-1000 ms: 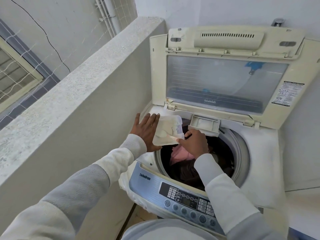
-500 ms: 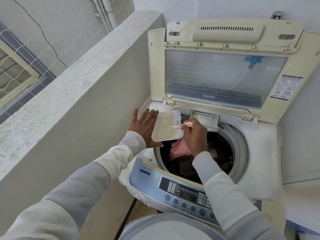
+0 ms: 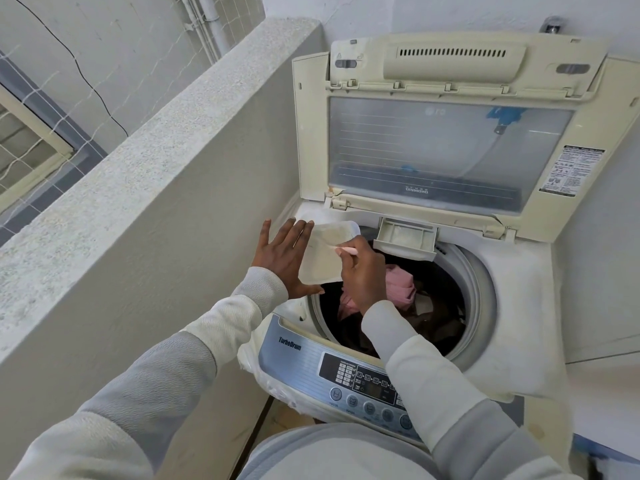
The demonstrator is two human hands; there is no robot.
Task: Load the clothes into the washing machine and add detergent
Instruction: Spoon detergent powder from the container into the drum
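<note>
A pale concrete parapet wall (image 3: 138, 168) ran along the left side of the head view. Beside it stood a top-loading washing machine (image 3: 519, 306), its lid (image 3: 450, 150) raised upright against the back. The round drum (image 3: 481, 299) lay open below, holding dark clothes (image 3: 436, 323) with a pink garment (image 3: 401, 285) on top, so loading looked done or nearly so. A blue-grey control panel (image 3: 346, 372) crossed the near edge.

At the far rim of the drum a small detergent drawer (image 3: 407, 239) stood pulled out, open side up. The left hand (image 3: 284, 261) was over the machine's left rear corner, fingers straight and spread, and a pale translucent detergent container (image 3: 325, 251) rested against its palm. The right hand (image 3: 363, 271) hovered above the drum's left edge, touching the container, its grip closed on a slim pink scoop (image 3: 346, 250). Only the scoop's handle showed, lying roughly level and pointing right; whether its bowl held powder could not be told.

The drawer lay just right of the scoop and slightly beyond it, in line with the handle. The right hand was the nearer one, so a short carry rightward would probably bring the detergent over it.
</note>
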